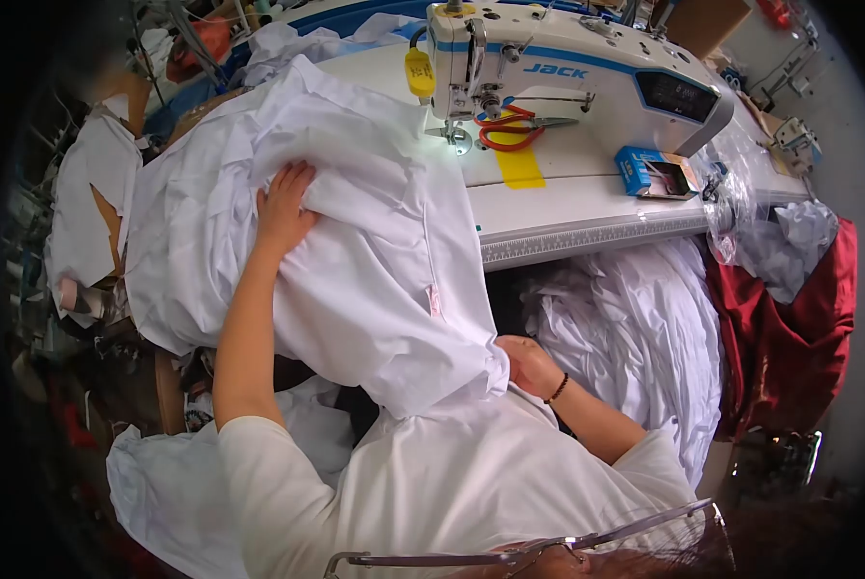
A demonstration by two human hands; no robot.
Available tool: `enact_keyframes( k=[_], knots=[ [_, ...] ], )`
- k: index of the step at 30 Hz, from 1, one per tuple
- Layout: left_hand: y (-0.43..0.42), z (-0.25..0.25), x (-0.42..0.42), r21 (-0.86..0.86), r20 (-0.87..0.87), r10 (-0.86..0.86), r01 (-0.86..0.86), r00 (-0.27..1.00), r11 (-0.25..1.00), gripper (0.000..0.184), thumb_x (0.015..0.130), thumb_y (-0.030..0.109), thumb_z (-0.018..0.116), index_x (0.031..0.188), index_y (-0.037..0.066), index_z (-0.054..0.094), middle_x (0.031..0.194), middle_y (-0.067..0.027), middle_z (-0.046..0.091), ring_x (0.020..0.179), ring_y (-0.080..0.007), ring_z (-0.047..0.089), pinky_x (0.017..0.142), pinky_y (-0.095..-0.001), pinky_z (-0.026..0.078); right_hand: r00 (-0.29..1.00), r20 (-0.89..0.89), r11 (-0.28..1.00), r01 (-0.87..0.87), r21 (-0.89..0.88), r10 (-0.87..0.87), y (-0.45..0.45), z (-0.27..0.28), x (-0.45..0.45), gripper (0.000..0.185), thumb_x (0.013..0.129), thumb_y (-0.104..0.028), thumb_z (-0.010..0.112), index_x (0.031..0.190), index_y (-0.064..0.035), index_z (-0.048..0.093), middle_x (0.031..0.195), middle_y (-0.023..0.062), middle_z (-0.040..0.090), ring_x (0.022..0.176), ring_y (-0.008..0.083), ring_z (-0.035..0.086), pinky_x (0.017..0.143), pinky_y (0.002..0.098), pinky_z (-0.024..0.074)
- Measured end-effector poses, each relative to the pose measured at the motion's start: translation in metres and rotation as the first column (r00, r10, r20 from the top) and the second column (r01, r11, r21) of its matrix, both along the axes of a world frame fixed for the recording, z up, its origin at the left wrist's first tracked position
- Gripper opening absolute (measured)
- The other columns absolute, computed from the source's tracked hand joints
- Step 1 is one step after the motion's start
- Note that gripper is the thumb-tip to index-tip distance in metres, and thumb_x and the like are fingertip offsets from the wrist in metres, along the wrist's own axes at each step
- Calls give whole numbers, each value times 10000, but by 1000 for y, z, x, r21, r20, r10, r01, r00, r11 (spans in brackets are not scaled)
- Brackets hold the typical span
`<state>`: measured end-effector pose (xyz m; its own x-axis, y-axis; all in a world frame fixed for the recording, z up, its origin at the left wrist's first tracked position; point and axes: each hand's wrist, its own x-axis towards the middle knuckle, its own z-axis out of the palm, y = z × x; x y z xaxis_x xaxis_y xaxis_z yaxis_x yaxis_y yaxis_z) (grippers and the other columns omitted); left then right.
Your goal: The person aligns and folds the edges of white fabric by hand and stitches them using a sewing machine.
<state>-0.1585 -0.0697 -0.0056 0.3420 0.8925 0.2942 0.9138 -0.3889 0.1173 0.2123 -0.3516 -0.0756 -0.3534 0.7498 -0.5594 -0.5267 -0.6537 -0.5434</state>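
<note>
A large white cloth spreads over the left of the sewing table and hangs down to my lap. A seam runs down it, with a small pink label at the lower end. My left hand lies flat on the cloth, fingers stretched out. At the cloth's lower right edge, my right hand is closed on it; some of its fingertips are hidden in the folds. Beyond both hands stands a white sewing machine, its lamp lighting the needle area beside the cloth.
Red-handled scissors lie under the machine arm by a yellow patch. A small blue box sits near the table's front ruler edge. Below are heaped white fabric and red cloth at the right.
</note>
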Motion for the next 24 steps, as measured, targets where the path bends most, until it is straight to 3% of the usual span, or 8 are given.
enact_keyframes(
  k=[2, 3, 4, 6, 10, 17, 19, 24],
  knots=[
    [4, -2, 1, 21, -1, 4, -4, 1000, 1000, 685, 711, 152, 669, 1355, 187, 438, 1466, 2, 384, 1380, -248, 297, 1016, -656, 246, 792, 568, 947, 39, 320, -224, 11, -4, 0, 227, 905, -90, 546, 1125, -60, 595, 1120, 132, 609, 987, 202, 614, 749, 310, 531],
    [5, -3, -1, 21, -4, 2, -2, 1000, 1000, 685, 711, 152, 669, 1355, 187, 438, 1466, 2, 384, 1380, -248, 297, 1016, -656, 246, 352, 839, 823, -247, 512, -416, 17, -5, 4, 294, 849, -64, 599, 1142, -87, 597, 1183, 130, 566, 1023, 228, 586, 823, 360, 498],
    [5, -4, -1, 24, -2, -4, 4, 1000, 1000, 684, 709, 144, 669, 1352, 187, 441, 1464, 1, 386, 1379, -252, 297, 1017, -656, 246, 352, 839, 823, -246, 511, -415, 26, 9, 3, 294, 849, -64, 599, 1142, -87, 597, 1183, 130, 566, 1023, 228, 586, 823, 360, 498],
    [3, -4, 0, 26, 4, -2, 2, 1000, 1000, 683, 707, 135, 668, 1350, 186, 444, 1462, 1, 388, 1379, -257, 297, 1018, -655, 245, -5, 491, 292, -809, 510, -871, 45, 37, -5, 381, 796, -70, 618, 1173, -110, 591, 1231, 106, 530, 1122, 261, 521, 955, 425, 413],
    [4, 2, -2, 16, -10, -23, 23, 1000, 1000, 666, 723, 160, 651, 1354, 187, 438, 1470, 3, 374, 1388, -250, 280, 1022, -649, 249, 361, 499, -150, -898, 413, -788, 58, 43, -2, 358, 705, -93, 646, 1061, -68, 630, 1102, 85, 594, 1103, 300, 539, 1029, 461, 388],
    [-18, 91, 65, -321, -354, 158, -278, 922, 905, 374, 757, 163, 626, 1128, 115, 605, 1178, -88, 606, 1123, -280, 554, 942, -606, 359, 551, 443, -239, -776, 584, -707, 46, 73, 5, 320, 651, -58, 661, 961, 11, 618, 1009, 122, 591, 990, 310, 590, 915, 425, 510],
    [-31, 86, 107, 111, 175, -137, 119, 975, 987, 190, 766, 172, 637, 930, 79, 620, 928, -84, 636, 918, -296, 613, 911, -539, 406, 552, 454, -230, -775, 588, -699, 41, 71, 1, 316, 648, -53, 662, 955, 13, 619, 998, 120, 589, 978, 307, 593, 907, 421, 514],
    [-51, 27, 179, 166, 139, -462, 440, 876, 883, 410, 730, 332, 720, 1005, 74, 559, 1094, -97, 542, 1108, -258, 510, 1026, -490, 326, 547, 514, -173, -777, 605, -660, 37, 65, 1, 324, 611, -48, 662, 928, 12, 624, 964, 113, 588, 926, 289, 596, 890, 409, 522]
  ],
)
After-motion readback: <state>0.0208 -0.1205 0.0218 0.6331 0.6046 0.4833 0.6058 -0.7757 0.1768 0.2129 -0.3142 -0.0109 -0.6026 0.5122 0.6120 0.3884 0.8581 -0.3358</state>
